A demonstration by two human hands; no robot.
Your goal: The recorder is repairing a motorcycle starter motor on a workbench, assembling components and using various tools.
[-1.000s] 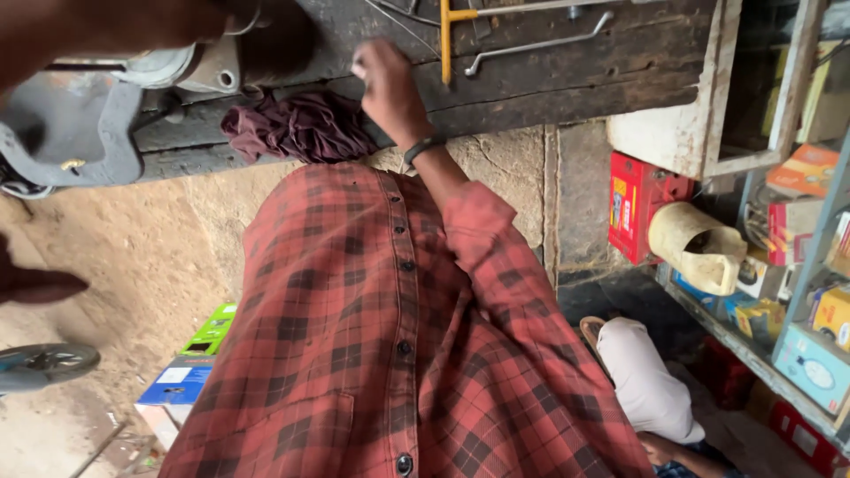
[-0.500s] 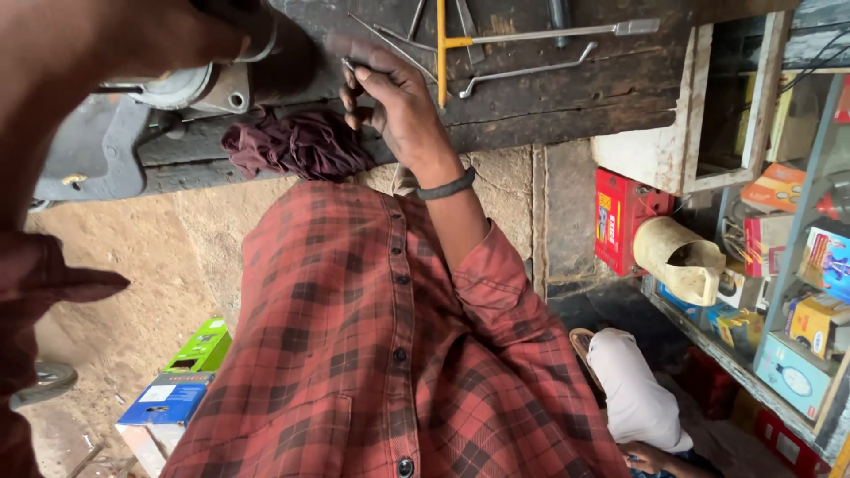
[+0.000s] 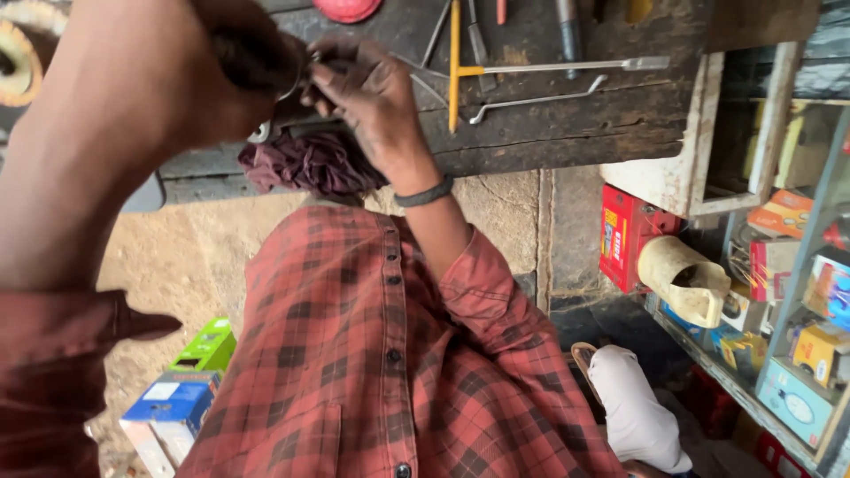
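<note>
Forearm and left hand fill the upper left of the frame, hiding the small metal part being worked on; its grip cannot be made out. The right hand is closed around that part above the crumpled maroon rag on the dark wooden table. A red rectangular box stands at right; green and blue cartons lie lower left.

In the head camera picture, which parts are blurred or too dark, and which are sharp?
Head view: the left forearm fills the near corner, soft and out of focus; the part under both hands sits in shadow, unclear; the right hand, tools on the bench and plaid shirt are sharp in even daylight.
</note>
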